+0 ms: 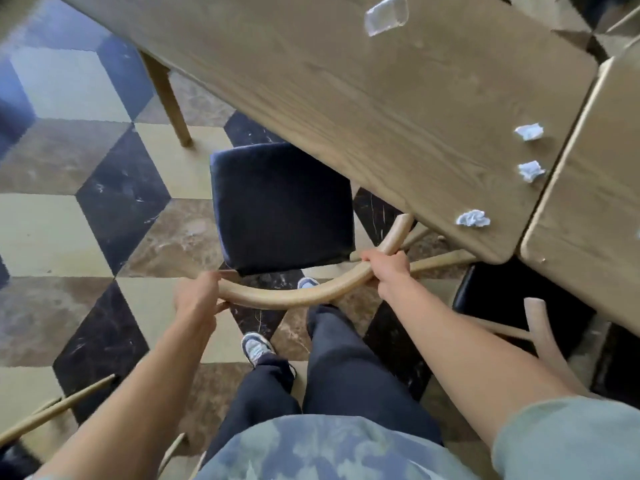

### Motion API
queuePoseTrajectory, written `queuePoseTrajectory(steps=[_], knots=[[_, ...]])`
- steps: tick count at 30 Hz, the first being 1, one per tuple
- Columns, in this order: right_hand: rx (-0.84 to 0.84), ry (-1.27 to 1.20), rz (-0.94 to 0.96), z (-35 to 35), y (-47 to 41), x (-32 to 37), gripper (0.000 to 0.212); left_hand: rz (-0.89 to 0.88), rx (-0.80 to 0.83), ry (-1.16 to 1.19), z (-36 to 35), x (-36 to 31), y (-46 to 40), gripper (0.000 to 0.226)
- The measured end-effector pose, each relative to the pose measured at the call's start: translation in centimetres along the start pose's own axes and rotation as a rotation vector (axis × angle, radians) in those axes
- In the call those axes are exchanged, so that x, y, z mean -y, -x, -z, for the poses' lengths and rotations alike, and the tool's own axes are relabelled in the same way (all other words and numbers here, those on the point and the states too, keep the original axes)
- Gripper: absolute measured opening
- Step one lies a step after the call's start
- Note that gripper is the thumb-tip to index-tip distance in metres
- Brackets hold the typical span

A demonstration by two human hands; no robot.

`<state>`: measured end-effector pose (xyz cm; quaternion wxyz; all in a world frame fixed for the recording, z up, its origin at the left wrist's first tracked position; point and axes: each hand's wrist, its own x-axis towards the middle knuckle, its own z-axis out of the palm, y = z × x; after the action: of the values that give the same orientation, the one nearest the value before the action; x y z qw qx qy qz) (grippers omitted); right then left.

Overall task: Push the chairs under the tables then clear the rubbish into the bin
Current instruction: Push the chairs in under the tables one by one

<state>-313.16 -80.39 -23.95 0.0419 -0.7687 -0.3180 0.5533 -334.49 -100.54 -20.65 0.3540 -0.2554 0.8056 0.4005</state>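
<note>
A wooden chair point(298, 296) with a dark blue seat cushion point(280, 206) stands in front of me, its seat partly under the edge of a long wooden table point(363, 98). My left hand point(197, 299) grips the left end of the curved backrest and my right hand point(388, 271) grips its right side. On the table lie three crumpled paper balls point(472, 218), point(530, 170), point(529, 131) near the right end, and a clear plastic cup point(386, 15) on its side at the far end.
A second table point(595, 188) butts against the first on the right. Another chair with a black seat point(512, 299) stands at my right, and a further chair's wooden back point(52, 410) shows at the lower left. A table leg point(169, 102) stands on the patterned tile floor.
</note>
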Motion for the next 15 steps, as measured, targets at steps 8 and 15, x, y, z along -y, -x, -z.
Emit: queuePoseTrajectory(steps=[8, 15], knots=[[-0.14, -0.347, -0.127, 2.2, -1.0, -3.3, 0.084, -0.16, 0.086, -0.386, -7.7, -6.3, -1.2, 0.042], [-0.171, -0.378, -0.168, 3.2, -0.7, -4.4, 0.073, -0.234, 0.124, -0.493, -8.5, -6.3, -1.4, 0.043]])
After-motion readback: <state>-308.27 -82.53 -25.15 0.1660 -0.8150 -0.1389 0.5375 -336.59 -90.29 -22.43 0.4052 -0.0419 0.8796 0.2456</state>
